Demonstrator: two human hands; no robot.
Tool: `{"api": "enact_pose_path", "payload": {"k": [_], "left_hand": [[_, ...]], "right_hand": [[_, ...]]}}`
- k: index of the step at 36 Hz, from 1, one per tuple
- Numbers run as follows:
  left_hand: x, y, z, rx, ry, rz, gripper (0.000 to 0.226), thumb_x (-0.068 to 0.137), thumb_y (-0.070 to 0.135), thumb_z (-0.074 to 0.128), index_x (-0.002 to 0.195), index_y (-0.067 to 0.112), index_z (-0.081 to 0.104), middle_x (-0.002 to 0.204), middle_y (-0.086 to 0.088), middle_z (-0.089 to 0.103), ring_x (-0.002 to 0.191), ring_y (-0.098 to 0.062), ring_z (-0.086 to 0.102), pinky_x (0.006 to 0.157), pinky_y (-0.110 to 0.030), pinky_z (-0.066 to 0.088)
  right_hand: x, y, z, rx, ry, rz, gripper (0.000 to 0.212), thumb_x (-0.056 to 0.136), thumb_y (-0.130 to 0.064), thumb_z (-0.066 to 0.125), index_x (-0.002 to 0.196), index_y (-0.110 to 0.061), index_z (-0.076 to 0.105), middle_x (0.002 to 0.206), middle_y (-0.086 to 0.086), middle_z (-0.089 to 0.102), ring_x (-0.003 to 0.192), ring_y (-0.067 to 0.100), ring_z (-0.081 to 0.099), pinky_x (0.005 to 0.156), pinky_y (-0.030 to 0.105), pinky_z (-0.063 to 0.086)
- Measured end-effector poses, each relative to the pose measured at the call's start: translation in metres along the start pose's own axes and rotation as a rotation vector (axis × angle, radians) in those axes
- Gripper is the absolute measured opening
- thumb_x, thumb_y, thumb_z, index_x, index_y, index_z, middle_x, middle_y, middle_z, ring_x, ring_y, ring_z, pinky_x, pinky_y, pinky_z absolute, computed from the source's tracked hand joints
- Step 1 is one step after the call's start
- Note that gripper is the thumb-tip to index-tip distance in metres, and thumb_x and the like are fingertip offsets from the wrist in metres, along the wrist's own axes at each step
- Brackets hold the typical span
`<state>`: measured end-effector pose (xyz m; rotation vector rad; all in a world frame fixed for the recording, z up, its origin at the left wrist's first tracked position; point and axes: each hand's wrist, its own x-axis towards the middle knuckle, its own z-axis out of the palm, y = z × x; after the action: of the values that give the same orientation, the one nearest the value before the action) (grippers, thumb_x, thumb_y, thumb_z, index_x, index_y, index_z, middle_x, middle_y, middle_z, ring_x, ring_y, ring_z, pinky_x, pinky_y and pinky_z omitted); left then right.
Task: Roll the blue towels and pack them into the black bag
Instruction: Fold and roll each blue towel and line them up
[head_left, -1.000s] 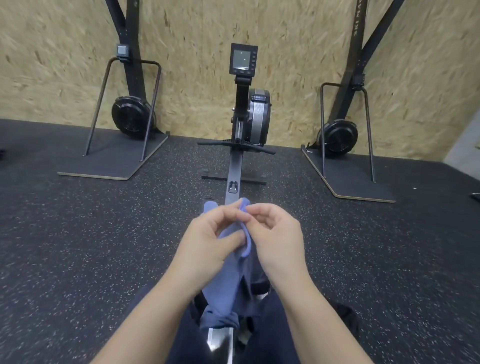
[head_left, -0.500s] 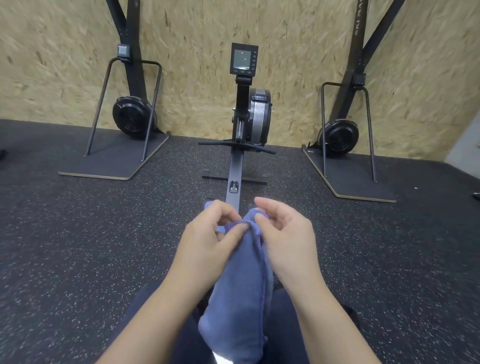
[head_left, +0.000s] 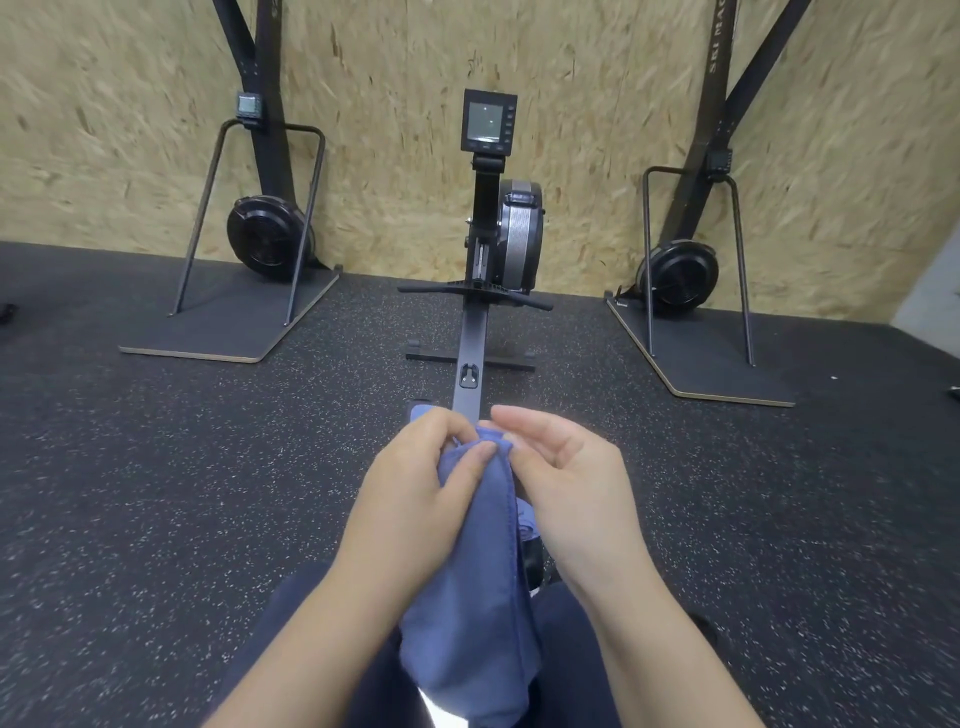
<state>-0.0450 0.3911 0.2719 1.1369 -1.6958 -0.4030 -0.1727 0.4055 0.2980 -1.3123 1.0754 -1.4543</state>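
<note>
From the head view, I see my left hand (head_left: 415, 488) pinching the top edge of a blue towel (head_left: 470, 597) between thumb and curled fingers, holding it up over my lap so the cloth hangs down between my knees. My right hand (head_left: 566, 483) sits just beside that top edge, fingers loosely curled; its thumb side seems to touch the cloth, but I cannot tell whether it actually grips. A second bit of blue fabric shows just behind the hanging towel, too hidden to identify. Ahead of me the rowing machine (head_left: 488, 234) runs along the speckled floor (head_left: 156, 493) toward the chipboard wall. I see no black bag anywhere.

I judge I am at the start of a roll, gathering the upper edge. Next I need both hands on that edge, turning it over tightly and evenly downward.
</note>
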Motion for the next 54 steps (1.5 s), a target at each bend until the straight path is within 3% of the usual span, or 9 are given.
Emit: {"api": "enact_pose_path", "payload": {"k": [6,11,17,27,30,33,42,47,54], "left_hand": [[0.003,-0.004,0.000,0.037,0.013,0.083,0.021,0.085,0.042,0.049,0.083,0.021,0.053,0.101,0.011,0.054,0.101,0.004,0.048,0.084,-0.009,0.035],[0.001,-0.002,-0.003,0.036,-0.014,0.037,0.012,0.092,0.026,0.057,0.082,0.022,0.052,0.082,0.009,0.058,0.079,-0.004,0.052,0.069,-0.016,0.039],[0.000,-0.002,-0.002,0.033,0.004,0.065,0.012,0.090,0.017,0.059,0.080,0.016,0.053,0.079,0.010,0.054,0.076,0.001,0.048,0.067,-0.008,0.035],[0.002,-0.006,-0.004,-0.040,-0.012,0.151,0.011,0.083,0.023,0.060,0.083,0.033,0.057,0.093,0.015,0.061,0.081,0.002,0.056,0.071,-0.008,0.038],[0.006,-0.012,-0.005,0.000,-0.029,0.197,0.006,0.083,0.021,0.062,0.084,0.027,0.061,0.091,0.013,0.059,0.079,0.001,0.055,0.071,-0.008,0.038],[0.014,-0.023,-0.006,0.075,-0.066,0.149,0.011,0.083,0.018,0.065,0.084,0.027,0.060,0.083,0.013,0.059,0.076,0.002,0.053,0.069,-0.007,0.036],[0.021,-0.058,-0.016,0.286,-0.116,-0.004,0.014,0.086,0.015,0.068,0.081,0.025,0.059,0.075,0.013,0.057,0.074,-0.003,0.052,0.067,-0.010,0.035],[0.022,-0.085,-0.028,0.360,-0.117,-0.073,0.014,0.087,0.015,0.065,0.081,0.026,0.058,0.076,0.015,0.057,0.078,0.003,0.051,0.066,-0.009,0.034],[0.025,-0.111,-0.030,0.523,-0.111,0.048,0.006,0.092,0.023,0.061,0.092,0.028,0.058,0.086,0.012,0.057,0.076,-0.019,0.057,0.070,-0.033,0.046]], "right_hand": [[-0.003,0.000,0.002,-0.072,-0.011,-0.044,0.034,0.092,0.005,0.054,0.090,-0.025,0.070,0.093,-0.006,0.075,0.089,0.006,0.070,0.083,0.021,0.054],[-0.004,-0.001,0.002,-0.022,-0.064,-0.051,0.033,0.090,0.010,0.053,0.093,-0.020,0.067,0.087,-0.016,0.072,0.081,-0.004,0.068,0.071,0.008,0.048],[-0.003,0.006,-0.001,-0.027,-0.093,-0.063,0.033,0.082,0.008,0.066,0.096,-0.022,0.064,0.081,-0.018,0.072,0.084,0.000,0.069,0.073,0.010,0.050],[0.004,0.015,-0.018,-0.258,-0.085,-0.084,0.011,0.085,-0.011,0.070,0.092,-0.017,0.077,0.089,-0.010,0.075,0.088,0.004,0.068,0.082,0.020,0.051],[0.009,0.016,-0.021,-0.339,-0.019,-0.162,0.022,0.086,-0.008,0.068,0.080,-0.029,0.074,0.085,-0.019,0.072,0.083,-0.006,0.064,0.073,0.008,0.044],[0.017,0.022,-0.026,-0.403,0.072,-0.198,0.030,0.086,-0.012,0.068,0.074,-0.039,0.071,0.085,-0.018,0.072,0.086,0.002,0.064,0.076,0.014,0.046],[0.034,0.037,-0.061,-0.389,0.365,-0.167,0.015,0.089,-0.013,0.064,0.087,-0.022,0.076,0.091,-0.011,0.072,0.090,0.004,0.065,0.082,0.023,0.047],[0.053,0.045,-0.088,-0.257,0.528,-0.082,0.018,0.091,-0.013,0.061,0.084,-0.025,0.072,0.065,-0.008,0.065,0.050,0.000,0.053,0.056,0.016,0.042],[0.070,0.068,-0.096,-0.135,0.565,-0.017,0.020,0.094,-0.009,0.058,0.084,-0.023,0.068,0.084,-0.001,0.069,0.069,0.005,0.067,0.066,0.019,0.053]]}}
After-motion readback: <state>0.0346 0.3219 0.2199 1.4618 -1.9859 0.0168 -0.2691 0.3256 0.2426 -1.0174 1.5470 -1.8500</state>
